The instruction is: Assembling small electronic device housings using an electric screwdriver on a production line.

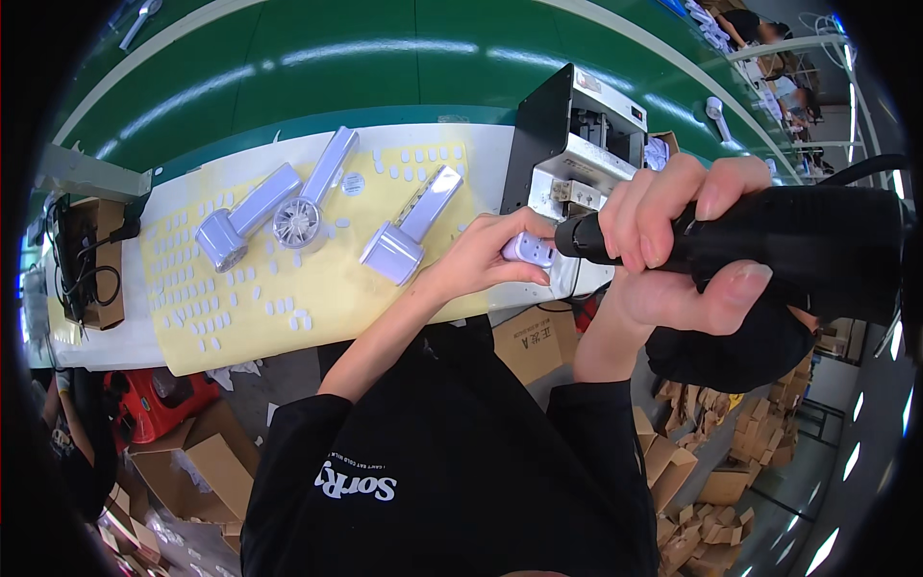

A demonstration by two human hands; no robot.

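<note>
My left hand (473, 258) grips a small lavender plastic part (529, 249) with holes in its face, at the table's front right. My right hand (673, 226) is wrapped round a thick black electric screwdriver (798, 240). Its nose points left and meets or nearly meets the part; the exact contact is hard to see. Left of my hands, on a yellow sheet (336, 303), lie a lavender handheld fan housing with an open handle (396, 250), a fan with visible blades (298, 221) and another lavender housing (223, 238).
Several small white oval pieces (192, 288) cover the sheet. Behind my hands stands a black and silver machine (577, 135). A green conveyor belt (365, 48) runs beyond the table. Cardboard boxes (534, 341) and a red bin (168, 399) sit below. Other people are nearby.
</note>
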